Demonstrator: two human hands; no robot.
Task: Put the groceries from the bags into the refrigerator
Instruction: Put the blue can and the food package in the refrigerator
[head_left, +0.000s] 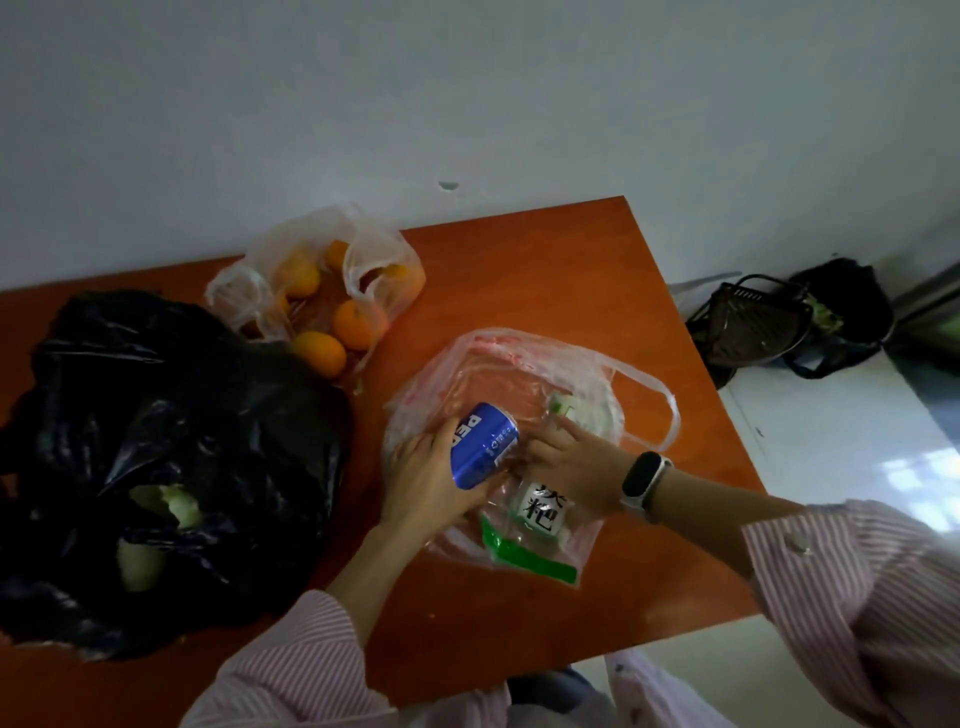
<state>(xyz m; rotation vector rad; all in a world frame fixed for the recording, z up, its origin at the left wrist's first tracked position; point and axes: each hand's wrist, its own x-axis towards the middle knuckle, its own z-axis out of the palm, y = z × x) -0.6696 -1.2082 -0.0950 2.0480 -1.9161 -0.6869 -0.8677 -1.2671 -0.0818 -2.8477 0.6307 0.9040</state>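
On the orange table (597, 291) lies a clear plastic bag (524, 374). My left hand (426, 478) grips a blue soda can (483, 444) lying on its side over that bag. My right hand (571, 457), with a wristband, rests on the bag beside the can, index finger stretched toward a pale green vegetable piece (582, 413); whether it grips anything is unclear. A green-edged packet with a white label (540, 512) lies under the right hand inside the bag. A second clear bag with several oranges (332, 291) sits at the back. A black bag (156, 441) holding pale green vegetables fills the left.
A white wall runs behind the table. On the white floor at the right stand a dark basket (753, 325) and a black bag with greens (841, 306). The table's right and near edges drop to the floor.
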